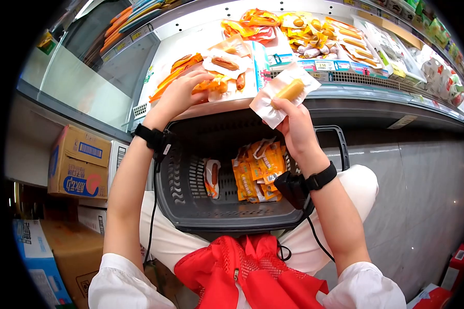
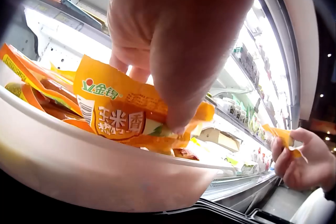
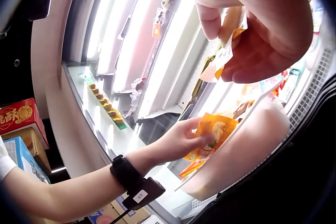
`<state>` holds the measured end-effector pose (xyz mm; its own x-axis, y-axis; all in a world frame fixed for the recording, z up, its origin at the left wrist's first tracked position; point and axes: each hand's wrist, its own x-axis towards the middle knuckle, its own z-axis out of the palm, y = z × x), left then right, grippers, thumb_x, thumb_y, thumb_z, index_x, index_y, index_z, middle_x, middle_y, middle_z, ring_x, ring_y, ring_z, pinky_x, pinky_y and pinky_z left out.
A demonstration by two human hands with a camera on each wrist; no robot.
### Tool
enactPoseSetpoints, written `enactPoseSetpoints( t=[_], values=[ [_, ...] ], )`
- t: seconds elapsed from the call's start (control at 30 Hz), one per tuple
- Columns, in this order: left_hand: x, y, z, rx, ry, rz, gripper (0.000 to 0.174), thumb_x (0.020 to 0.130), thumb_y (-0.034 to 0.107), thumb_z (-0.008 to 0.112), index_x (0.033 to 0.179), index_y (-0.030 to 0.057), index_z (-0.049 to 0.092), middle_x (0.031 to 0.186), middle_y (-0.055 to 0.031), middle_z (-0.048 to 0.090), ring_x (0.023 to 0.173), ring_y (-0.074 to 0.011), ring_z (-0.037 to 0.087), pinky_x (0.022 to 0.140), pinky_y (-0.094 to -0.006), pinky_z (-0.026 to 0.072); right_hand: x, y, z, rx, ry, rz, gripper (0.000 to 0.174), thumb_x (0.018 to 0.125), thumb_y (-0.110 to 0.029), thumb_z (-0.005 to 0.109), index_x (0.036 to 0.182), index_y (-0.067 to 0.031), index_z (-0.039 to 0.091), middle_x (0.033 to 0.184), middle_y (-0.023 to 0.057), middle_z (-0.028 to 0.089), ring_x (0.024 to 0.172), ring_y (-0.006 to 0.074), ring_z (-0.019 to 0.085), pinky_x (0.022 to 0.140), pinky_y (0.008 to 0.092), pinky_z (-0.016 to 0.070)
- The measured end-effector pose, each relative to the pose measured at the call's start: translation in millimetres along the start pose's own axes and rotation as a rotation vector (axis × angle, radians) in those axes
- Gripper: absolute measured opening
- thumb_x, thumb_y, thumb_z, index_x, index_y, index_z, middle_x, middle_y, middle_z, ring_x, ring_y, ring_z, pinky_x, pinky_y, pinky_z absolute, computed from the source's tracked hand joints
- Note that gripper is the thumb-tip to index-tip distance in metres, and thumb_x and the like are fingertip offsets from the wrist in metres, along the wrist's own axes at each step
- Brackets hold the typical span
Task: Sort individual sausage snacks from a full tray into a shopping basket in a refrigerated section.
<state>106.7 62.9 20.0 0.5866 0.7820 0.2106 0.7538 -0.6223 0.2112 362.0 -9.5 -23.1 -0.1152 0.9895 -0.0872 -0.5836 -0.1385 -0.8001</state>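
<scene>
In the head view my right hand [image 1: 300,131] pinches a flat vacuum-sealed sausage packet [image 1: 292,90] by its lower edge, thumb on the front. One pale sausage shows through the clear face. My left hand [image 1: 179,95] is in a white bin [image 2: 105,171] on the shelf. Its thumb and fingers pinch an orange sausage packet [image 2: 113,103] with corn-style lettering, upright at the bin's rim. Beside that hand lie other packets, including one brown sausage packet [image 1: 225,63]. Below both hands, a dark grey basket [image 1: 191,219] holds several orange packets [image 1: 258,172] and a single reddish sausage packet [image 1: 212,178].
More sausage packets [image 1: 307,33] lie in rows on the chilled shelf behind price tags [image 1: 325,66]. A glass panel [image 1: 82,82] closes the shelf's left end. Cardboard boxes [image 1: 80,162] stand at the left. The basket's handle [image 1: 340,147] is at its right side.
</scene>
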Motion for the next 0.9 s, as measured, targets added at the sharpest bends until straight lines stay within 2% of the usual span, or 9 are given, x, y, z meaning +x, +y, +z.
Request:
enactPoseSetpoints(
  t=[0.07, 0.13, 0.2, 0.27, 0.4, 0.53, 0.67, 0.8, 0.9],
  values=[
    [0.9, -1.5, -0.9, 0.04, 0.115, 0.028, 0.031, 0.074, 0.009, 0.064, 0.104, 0.0038, 0.057, 0.102, -0.0135, 0.06, 0.092, -0.0309, 0.057, 0.082, -0.0334, 0.0443, -0.6, 0.8, 1.9, 0.011, 0.001, 0.008, 0.031, 0.083, -0.015, 0.054, 0.108, 0.0012, 0.049, 0.098, 0.0077, 0.059, 0.085, 0.0141, 0.06, 0.071, 0.0294, 0.0507],
    [3.9, -4.5, -3.8, 0.07, 0.222, -0.161, 0.024, 0.078, 0.013, 0.061, 0.098, 0.0011, 0.059, 0.086, -0.0137, 0.063, 0.078, -0.0333, 0.059, 0.07, -0.0342, 0.0459, -1.2, 1.8, 2.9, 0.021, 0.007, 0.013, 0.031, 0.083, -0.015, 0.054, 0.108, 0.0009, 0.049, 0.098, 0.0077, 0.059, 0.085, 0.0142, 0.06, 0.071, 0.0292, 0.0506],
    [3.0, -22.0, 2.0, 0.062, 0.383, -0.119, 0.021, 0.082, 0.016, 0.059, 0.092, -0.0021, 0.059, 0.072, -0.0111, 0.063, 0.065, -0.0252, 0.06, 0.062, -0.0318, 0.045, -1.4, 2.4, 2.5, 0.021, 0.057, -0.036, 0.031, 0.083, -0.015, 0.054, 0.108, 0.0007, 0.049, 0.099, 0.0076, 0.059, 0.086, 0.0144, 0.06, 0.071, 0.0296, 0.0505],
    [-0.3, -31.9, 1.8, -0.287, 0.603, -0.414, 0.023, 0.087, 0.018, 0.055, 0.091, -0.0034, 0.059, 0.074, -0.007, 0.062, 0.066, -0.0125, 0.057, 0.062, -0.0267, 0.0447, -3.2, -0.6, 2.1, 0.036, 0.061, -0.03, 0.031, 0.083, -0.014, 0.054, 0.109, 0.0007, 0.048, 0.1, 0.0074, 0.059, 0.086, 0.0143, 0.06, 0.072, 0.0294, 0.0502],
    [-13.4, -27.0, -6.3, -1.281, 0.883, -0.538, 0.026, 0.091, 0.022, 0.049, 0.104, -0.0003, 0.054, 0.096, -0.0055, 0.06, 0.084, -0.0126, 0.058, 0.074, -0.0266, 0.0479, 0.4, 1.5, 0.6, 0.016, 0.003, -0.036, 0.031, 0.083, -0.014, 0.054, 0.11, 0.0009, 0.048, 0.101, 0.007, 0.058, 0.089, 0.0142, 0.059, 0.075, 0.0279, 0.0488],
    [-38.7, 18.5, -5.4, -1.434, 0.543, -0.641, 0.029, 0.093, 0.025, 0.044, 0.111, 0.0032, 0.051, 0.102, -0.0057, 0.058, 0.089, -0.0129, 0.058, 0.077, -0.0279, 0.0483, -7.2, 1.3, 11.3, 0.068, -0.122, 0.053, 0.03, 0.086, -0.016, 0.053, 0.111, 0.001, 0.047, 0.103, 0.0073, 0.057, 0.094, 0.0149, 0.057, 0.082, 0.0284, 0.0457],
    [-64.3, 47.1, 16.8, -1.43, 0.25, -0.675, 0.031, 0.093, 0.025, 0.044, 0.113, 0.0026, 0.05, 0.104, -0.0059, 0.059, 0.092, -0.0119, 0.058, 0.078, -0.0267, 0.0477, -11.3, 13.1, 15.7, 0.054, -0.317, 0.179, 0.03, 0.087, -0.022, 0.055, 0.106, 0.0014, 0.054, 0.096, 0.0048, 0.06, 0.084, 0.0104, 0.058, 0.076, 0.0244, 0.0462],
    [-78.3, 69.4, 42.6, -1.522, 0.147, -0.621, 0.03, 0.093, 0.021, 0.045, 0.113, -0.0004, 0.05, 0.099, -0.0036, 0.06, 0.086, -0.0076, 0.058, 0.075, -0.0219, 0.0467, -21.8, 35.2, 20.5, -0.18, -0.53, 0.289, 0.027, 0.084, -0.024, 0.06, 0.101, -0.0029, 0.059, 0.089, 0.0008, 0.06, 0.08, 0.0058, 0.056, 0.073, 0.0214, 0.0442],
    [-89.9, 58.3, 51.2, -1.512, 0.153, -0.645, 0.031, 0.094, 0.021, 0.043, 0.116, -0.0001, 0.048, 0.102, -0.0055, 0.059, 0.088, -0.0092, 0.058, 0.076, -0.0232, 0.0477, -20.7, 41.3, 18.6, -0.242, -0.485, 0.327, 0.026, 0.084, -0.025, 0.061, 0.099, -0.0032, 0.059, 0.088, 0.0005, 0.06, 0.078, 0.0054, 0.055, 0.071, 0.022, 0.0445]
  ],
)
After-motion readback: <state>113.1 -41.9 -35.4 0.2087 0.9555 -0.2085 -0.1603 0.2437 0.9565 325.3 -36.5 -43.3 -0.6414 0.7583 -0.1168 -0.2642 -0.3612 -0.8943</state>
